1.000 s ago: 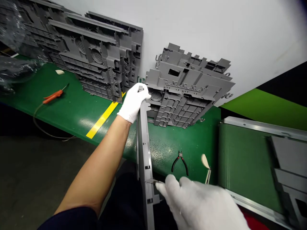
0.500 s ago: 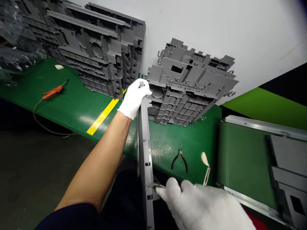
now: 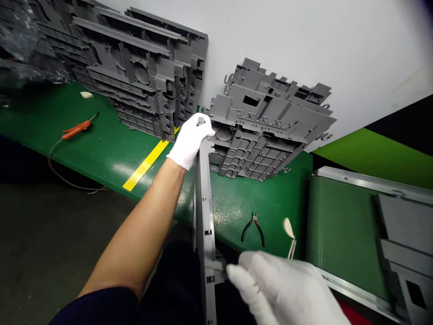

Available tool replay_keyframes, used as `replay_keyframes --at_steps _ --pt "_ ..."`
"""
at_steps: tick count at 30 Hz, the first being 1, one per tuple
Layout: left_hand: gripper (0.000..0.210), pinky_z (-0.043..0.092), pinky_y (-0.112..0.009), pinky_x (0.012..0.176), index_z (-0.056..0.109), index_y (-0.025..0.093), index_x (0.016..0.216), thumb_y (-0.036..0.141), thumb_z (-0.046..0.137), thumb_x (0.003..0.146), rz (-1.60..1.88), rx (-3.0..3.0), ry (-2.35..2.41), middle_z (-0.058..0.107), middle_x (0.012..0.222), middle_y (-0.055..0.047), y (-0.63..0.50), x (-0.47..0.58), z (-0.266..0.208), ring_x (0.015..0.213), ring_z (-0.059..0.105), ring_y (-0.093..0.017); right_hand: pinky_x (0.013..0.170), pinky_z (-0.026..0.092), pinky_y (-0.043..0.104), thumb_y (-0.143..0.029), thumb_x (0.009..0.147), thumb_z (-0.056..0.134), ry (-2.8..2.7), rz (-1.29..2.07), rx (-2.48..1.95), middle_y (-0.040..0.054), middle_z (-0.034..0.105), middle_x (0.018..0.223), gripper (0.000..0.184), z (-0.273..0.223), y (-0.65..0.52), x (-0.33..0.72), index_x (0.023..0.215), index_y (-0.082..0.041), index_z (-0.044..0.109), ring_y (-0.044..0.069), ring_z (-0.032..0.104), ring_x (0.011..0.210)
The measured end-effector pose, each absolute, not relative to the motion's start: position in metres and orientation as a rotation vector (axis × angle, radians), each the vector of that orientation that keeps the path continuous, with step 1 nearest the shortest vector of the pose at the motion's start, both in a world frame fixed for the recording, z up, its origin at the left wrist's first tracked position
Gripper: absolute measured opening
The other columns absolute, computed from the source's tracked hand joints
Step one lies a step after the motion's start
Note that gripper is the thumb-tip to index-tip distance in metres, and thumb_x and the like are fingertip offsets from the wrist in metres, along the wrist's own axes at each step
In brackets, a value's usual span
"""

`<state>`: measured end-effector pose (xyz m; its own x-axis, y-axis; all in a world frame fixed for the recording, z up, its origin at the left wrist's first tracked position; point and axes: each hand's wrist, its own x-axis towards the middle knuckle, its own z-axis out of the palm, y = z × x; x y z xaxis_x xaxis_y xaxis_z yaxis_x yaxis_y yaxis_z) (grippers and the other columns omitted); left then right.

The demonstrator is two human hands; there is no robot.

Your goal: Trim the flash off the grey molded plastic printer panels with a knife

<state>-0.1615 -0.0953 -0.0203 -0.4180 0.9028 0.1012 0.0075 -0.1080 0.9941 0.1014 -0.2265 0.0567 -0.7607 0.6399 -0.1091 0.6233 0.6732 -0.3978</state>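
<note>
My left hand [image 3: 191,140], in a white glove, is closed around the far end of a grey plastic panel [image 3: 205,210]. The panel stands on edge, its narrow side facing up and running toward me. In my gloved right hand [image 3: 284,286] is a small knife [image 3: 215,265], its thin blade blurred and lying against the panel's edge near a small dark slot. The knife's handle is hidden by my fingers. Black-handled cutting pliers [image 3: 253,229] lie on the green table to the right of the panel.
Grey moulded panels [image 3: 142,76] lean against the white wall at left, with another stack [image 3: 264,122] right of centre. An orange tool [image 3: 77,130] with a cord, yellow tape [image 3: 145,167] and a cream-handled item [image 3: 289,230] are on the table. A conveyor [image 3: 345,225] carries grey panels at right.
My right hand has shifted slightly and turned, with the knife blade still at the panel's edge. My left hand keeps its hold; the view has moved a little.
</note>
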Motion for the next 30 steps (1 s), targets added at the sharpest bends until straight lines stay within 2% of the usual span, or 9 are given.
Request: replay_keyframes --at_steps 2,6,7,9,12,14,20,25,30 --pt "0.011 0.040 -0.028 0.064 0.053 0.021 0.073 0.015 0.060 0.067 1.607 1.058 1.450 0.051 0.071 0.001 -0.095 -0.162 -0.021 0.067 0.046 -0.014 0.045 0.034 0.023 -0.052 0.101 0.044 -2.628 0.947 -1.324 -0.0034 0.059 0.056 0.045 0.053 -0.225 0.090 0.067 -0.024 0.049 0.011 0.053 0.046" --pt "0.009 0.038 -0.028 0.065 0.055 0.021 0.074 0.022 0.063 0.070 1.619 1.080 1.417 0.052 0.070 0.002 -0.093 -0.163 -0.024 0.066 0.045 -0.013 0.046 0.037 0.021 -0.060 0.082 0.070 -2.450 1.377 -1.519 -0.0058 0.059 0.059 0.042 0.049 -0.222 0.072 0.071 -0.024 0.051 0.011 0.051 0.051" --pt "0.010 0.038 -0.028 0.064 0.055 0.021 0.074 0.023 0.064 0.071 1.617 1.077 1.413 0.052 0.069 0.003 -0.092 -0.163 -0.025 0.065 0.045 -0.013 0.046 0.037 0.020 -0.059 0.080 0.072 -2.435 1.473 -1.507 -0.0064 0.057 0.060 0.042 0.050 -0.219 0.071 0.072 -0.024 0.052 0.011 0.051 0.052" --pt "0.010 0.037 -0.028 0.064 0.056 0.020 0.074 0.025 0.064 0.071 1.614 1.071 1.432 0.053 0.068 0.003 -0.089 -0.162 -0.025 0.065 0.045 -0.013 0.048 0.038 0.020 -0.058 0.088 0.064 -2.386 1.553 -1.449 -0.0064 0.054 0.061 0.041 0.055 -0.205 0.075 0.071 -0.023 0.049 0.011 0.050 0.055" --pt "0.008 0.037 -0.028 0.066 0.058 0.019 0.072 0.025 0.064 0.072 1.640 1.083 1.470 0.055 0.068 0.003 -0.085 -0.154 -0.022 0.066 0.046 -0.014 0.055 0.041 0.022 -0.052 0.104 0.036 -2.362 1.300 -1.317 -0.0046 0.050 0.065 0.044 0.064 -0.169 0.081 0.071 -0.023 0.045 0.012 0.047 0.058" --pt "0.011 0.038 -0.027 0.070 0.058 0.019 0.071 0.026 0.066 0.074 1.659 1.095 1.491 0.056 0.069 0.003 -0.084 -0.149 -0.020 0.068 0.047 -0.014 0.057 0.041 0.023 -0.046 0.106 0.027 -2.462 1.073 -1.189 -0.0039 0.050 0.067 0.044 0.067 -0.141 0.078 0.075 -0.023 0.048 0.012 0.046 0.059" --pt "0.044 0.037 -0.028 0.061 0.060 0.020 0.073 0.058 0.049 0.093 1.518 1.091 1.354 0.054 0.067 0.000 -0.091 -0.157 -0.015 0.063 0.045 -0.015 0.060 0.037 0.025 -0.057 0.105 0.027 -2.656 0.793 -1.164 -0.0037 0.057 0.069 0.052 0.060 -0.079 0.035 0.076 -0.023 0.052 0.013 0.051 0.061" --pt "0.046 0.041 -0.028 0.065 0.063 0.022 0.076 0.061 0.046 0.094 1.474 1.127 1.344 0.056 0.075 -0.001 -0.102 -0.172 -0.008 0.068 0.049 -0.016 0.061 0.037 0.026 -0.068 0.101 0.023 -2.800 0.499 -1.262 0.0008 0.068 0.078 0.062 0.055 -0.060 -0.003 0.086 -0.024 0.064 0.016 0.060 0.069" --pt "0.043 0.046 -0.029 0.060 0.062 0.024 0.078 0.061 0.046 0.093 1.410 1.077 1.436 0.057 0.072 -0.002 -0.106 -0.178 -0.009 0.066 0.052 -0.017 0.068 0.041 0.028 -0.068 0.101 0.019 -2.894 0.287 -1.305 0.0036 0.072 0.084 0.065 0.059 -0.059 -0.019 0.097 -0.025 0.068 0.020 0.065 0.077"
